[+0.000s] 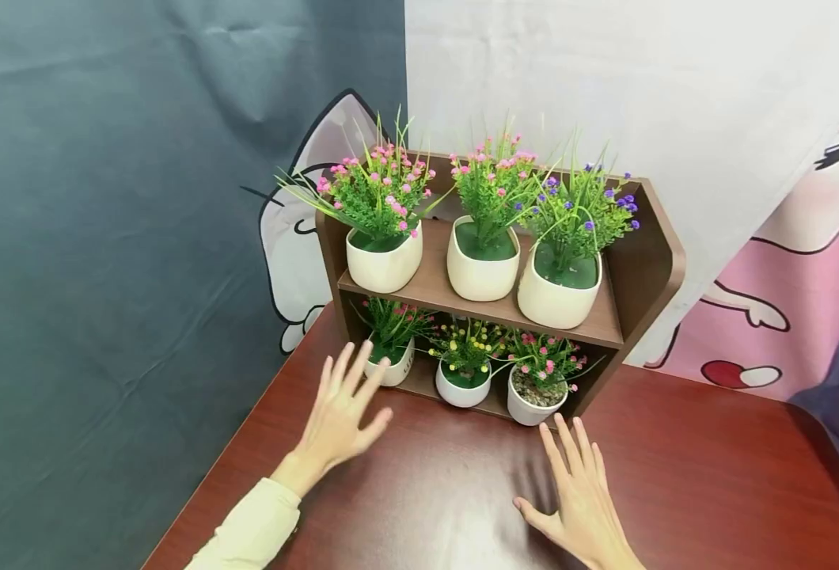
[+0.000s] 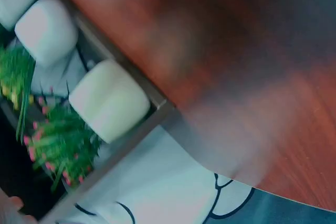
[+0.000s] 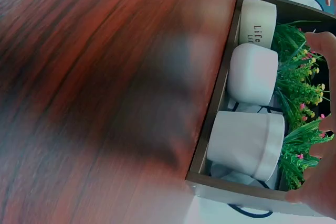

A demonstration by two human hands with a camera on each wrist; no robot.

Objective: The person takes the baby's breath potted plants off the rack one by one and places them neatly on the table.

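My left hand (image 1: 337, 416) is held out with fingers spread, its fingertips overlapping the lower left white pot (image 1: 398, 366) in the head view. My right hand (image 1: 582, 499) has its fingers apart over the table, fingertips just in front of the grey-white pot (image 1: 529, 410) with pink flowers. Neither hand holds anything. Between them, a small white pot (image 1: 464, 390) with yellow flowers stands on the lower shelf. Above, three cream pots line the upper shelf: a left one (image 1: 385, 267) and a middle one (image 1: 484, 273) with pink flowers, and a right one (image 1: 558, 299) with purple flowers.
A brown two-tier wooden shelf (image 1: 651, 269) stands at the back of the reddish-brown table (image 1: 704, 459). Behind it hangs a white cloth (image 1: 533, 63) with cartoon prints, and a dark blue-grey cloth (image 1: 106, 237) covers the left side.
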